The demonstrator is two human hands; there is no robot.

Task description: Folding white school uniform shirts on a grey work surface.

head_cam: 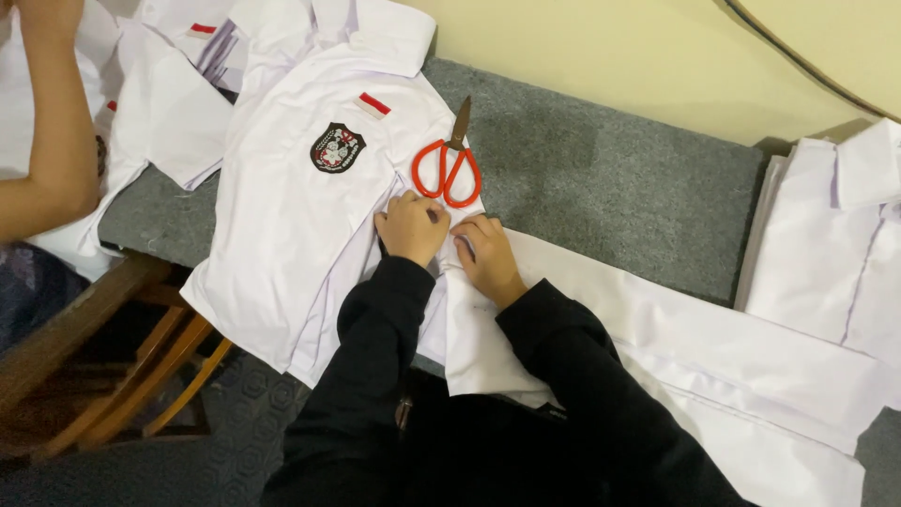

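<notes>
- The left hand (411,228) is curling its fingers down and pinching a fold of the white shirt (300,207), right at the shirt's front edge.
- The right hand (486,255) is lying close beside it, nearly touching, its fingers bent and gripping the same white cloth where the shirt is meeting a long white fabric piece (713,347).
- Both arms are wearing black sleeves (375,376) that are reaching up from the bottom of the view.
- The white shirt is lying flat on the grey surface (601,178), collar towards the top, showing a dark shield-shaped badge (337,148) on its chest and a small red-and-white strip (374,105) above that.
- Red-handled scissors (448,167) are resting just above the two hands, their handles overlapping the shirt's edge and their closed blades pointing away over the grey surface.
- More white shirts (835,244) are stacking up at the right edge, well apart from the hands.
- Another person's bare arm (47,141) is reaching in at the top left over further white garments (169,103).
</notes>
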